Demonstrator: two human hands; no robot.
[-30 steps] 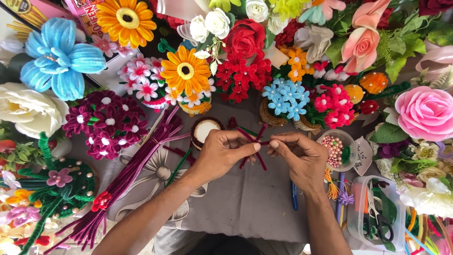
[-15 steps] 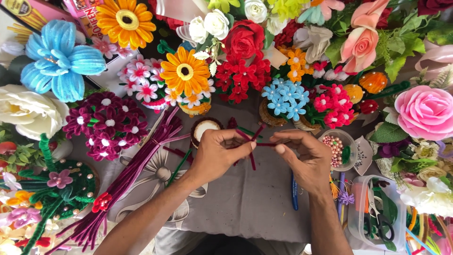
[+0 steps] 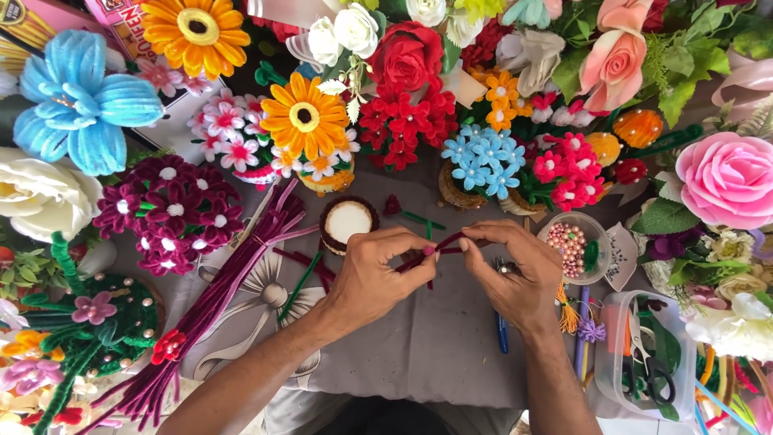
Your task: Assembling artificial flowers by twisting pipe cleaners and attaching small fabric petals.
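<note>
2 hands meet over the grey cloth point(image 3: 419, 346) at the middle of the table, and both pinch the same dark red pipe cleaner point(image 3: 441, 246). The left hand point(image 3: 377, 278) presses thumb and forefinger together on the wire's lower bend, where a short tail hangs down past the thumb. The right hand point(image 3: 515, 274) nips the other end between thumb and forefinger, its remaining fingers curled over the top. The pipe cleaner runs between the 2 pinches, bent into a shallow angle, held just above the cloth and just in front of a small round tub with a white inside point(image 3: 348, 221).

A clear bowl of pink and white beads point(image 3: 573, 248) sits just right of the right hand, and a bundle of magenta pipe cleaners point(image 3: 217, 298) lies well to the left. A blue-handled tool point(image 3: 502, 332) rests on the cloth under the right wrist.

Compared with 0.5 s ago, the wire is more folded: then it stretched out nearly straight toward the right hand, with a longer tail dangling below the left thumb. The hands have drawn slightly closer, and the things around them have not shifted.
</note>
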